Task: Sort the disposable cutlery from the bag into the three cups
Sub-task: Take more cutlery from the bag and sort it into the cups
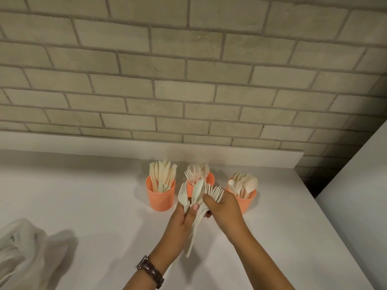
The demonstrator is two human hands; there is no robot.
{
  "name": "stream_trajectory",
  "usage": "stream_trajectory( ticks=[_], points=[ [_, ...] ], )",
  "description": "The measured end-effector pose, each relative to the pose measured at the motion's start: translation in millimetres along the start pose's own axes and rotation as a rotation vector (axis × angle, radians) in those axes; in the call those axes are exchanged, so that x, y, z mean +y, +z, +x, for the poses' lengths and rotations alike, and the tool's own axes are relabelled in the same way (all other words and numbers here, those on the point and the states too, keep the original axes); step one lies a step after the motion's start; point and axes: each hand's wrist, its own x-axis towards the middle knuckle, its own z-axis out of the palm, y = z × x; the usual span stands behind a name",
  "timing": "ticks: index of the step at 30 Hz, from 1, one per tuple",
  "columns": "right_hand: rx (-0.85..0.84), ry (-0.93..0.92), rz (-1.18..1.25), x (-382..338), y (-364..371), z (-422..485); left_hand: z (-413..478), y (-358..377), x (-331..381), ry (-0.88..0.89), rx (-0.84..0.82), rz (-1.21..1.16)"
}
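Three orange cups stand in a row on the white counter. The left cup (160, 198) holds knives, the middle cup (210, 178) holds forks, and the right cup (246, 203) holds spoons. In front of the middle cup, my left hand (182, 216) grips a mixed bundle of pale cutlery (198, 192), a fork and a knife sticking up from it. My right hand (223, 208) holds several forks (215, 192) at the right side of that bundle. A clear plastic bag (23, 248) lies crumpled at the lower left.
A brick wall with a low white ledge (146, 146) runs behind the cups. The counter ends at its right edge (326, 210), beside a white panel (360, 185). A brown wristwatch (150, 271) is on my left wrist.
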Motion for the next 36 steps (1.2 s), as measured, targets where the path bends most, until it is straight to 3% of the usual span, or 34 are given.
stream_trajectory(
  ticks=[8, 14, 19, 23, 28, 33, 36],
  points=[
    [-0.004, -0.026, -0.025, 0, 3, 7, 1, 3, -2, 0.015, 0.077, -0.042],
    [0.021, 0.009, -0.012, -4, -7, 17, 10, -9, -7, -0.163, 0.236, 0.045],
    [0.277, -0.167, -0.148, -23, -34, 62, 14, -35, -9, -0.241, 0.358, -0.096],
    [0.358, -0.346, -0.256, -37, -34, 106, 14, -45, -2, -0.300, 0.251, -0.400],
    [0.249, -0.381, -0.404, -7, -9, 133, 10, -48, 7, -0.355, 0.135, -0.656],
    [-0.050, -0.130, -0.688, 37, -2, 143, 6, -54, 8, -0.382, 0.104, -0.697],
    [0.016, -0.176, -0.723, 35, -7, 137, 6, -53, 9, -0.382, 0.093, -0.692]
  ],
)
